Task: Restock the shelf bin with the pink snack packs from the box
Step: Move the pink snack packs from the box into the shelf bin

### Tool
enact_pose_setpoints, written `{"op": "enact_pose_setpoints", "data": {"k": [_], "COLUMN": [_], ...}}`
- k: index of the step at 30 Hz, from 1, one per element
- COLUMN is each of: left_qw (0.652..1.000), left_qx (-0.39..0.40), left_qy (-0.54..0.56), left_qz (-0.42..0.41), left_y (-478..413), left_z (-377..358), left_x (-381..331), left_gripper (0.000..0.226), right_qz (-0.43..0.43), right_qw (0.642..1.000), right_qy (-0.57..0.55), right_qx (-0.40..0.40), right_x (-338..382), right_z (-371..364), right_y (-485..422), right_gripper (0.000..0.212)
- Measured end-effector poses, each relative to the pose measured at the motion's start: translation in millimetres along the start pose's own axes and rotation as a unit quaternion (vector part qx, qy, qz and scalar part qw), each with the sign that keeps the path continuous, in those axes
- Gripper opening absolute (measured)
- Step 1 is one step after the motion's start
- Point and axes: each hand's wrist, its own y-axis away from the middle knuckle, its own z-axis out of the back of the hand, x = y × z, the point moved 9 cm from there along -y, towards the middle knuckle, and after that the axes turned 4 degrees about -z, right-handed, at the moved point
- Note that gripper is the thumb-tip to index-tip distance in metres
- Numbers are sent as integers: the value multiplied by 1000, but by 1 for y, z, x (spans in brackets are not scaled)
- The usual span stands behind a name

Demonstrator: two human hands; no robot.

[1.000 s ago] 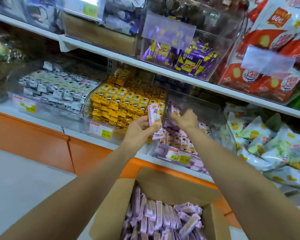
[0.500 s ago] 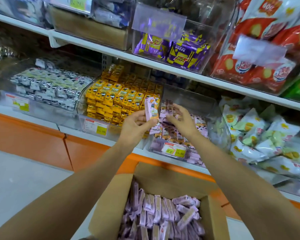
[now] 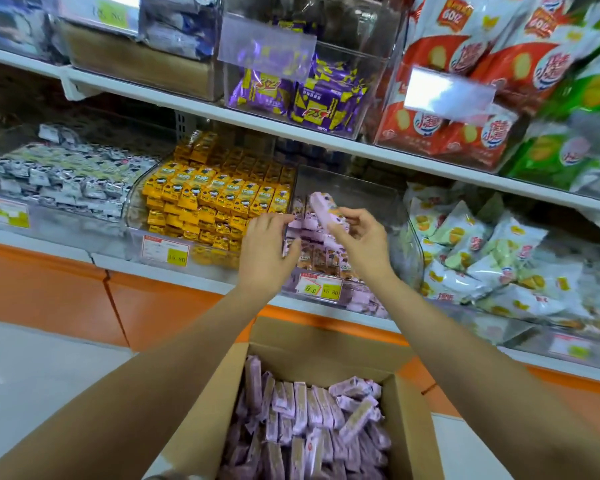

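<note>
My right hand [image 3: 364,244] pinches one pink snack pack [image 3: 324,209] and holds it tilted over the clear shelf bin [image 3: 407,237]. The bin has several pink packs [image 3: 326,258] lying in its lower front part. My left hand [image 3: 265,252] is just left of the bin's front corner. Its fingers are relaxed, reach toward the packs and hold nothing that I can see. Below my arms stands an open cardboard box [image 3: 201,424] with many pink packs [image 3: 309,417] in it.
A bin of yellow packs [image 3: 215,202] sits directly left of the pink bin, and a silver-pack bin [image 3: 66,178] further left. White and green bags [image 3: 482,258] lie to the right. An upper shelf [image 3: 291,133] overhangs the bins. Price tags [image 3: 319,289] hang at the bin fronts.
The pink pack passed from my left hand to my right hand. My right hand now holds it over the bin, and my left hand has let go.
</note>
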Motion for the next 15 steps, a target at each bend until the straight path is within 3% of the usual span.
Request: {"op": "enact_pose_setpoints", "data": {"k": [4, 12, 15], "left_qw": [985, 964, 963], "left_qx": [68, 47, 45], "left_qy": [-130, -235, -243], "left_qz": [-86, -113, -109], "left_y": [12, 22, 22], "left_z": [-31, -44, -46], "left_x": [13, 17, 19], "left_gripper": [64, 64, 63], "right_qz": [-75, -114, -118], "right_qw": [991, 969, 970], "right_qy": [90, 218, 214], "right_qx": [-66, -11, 2], "right_x": [-41, -88, -99], "right_z": [11, -45, -48], "right_y": [-34, -94, -101], "right_gripper": [36, 43, 39]}}
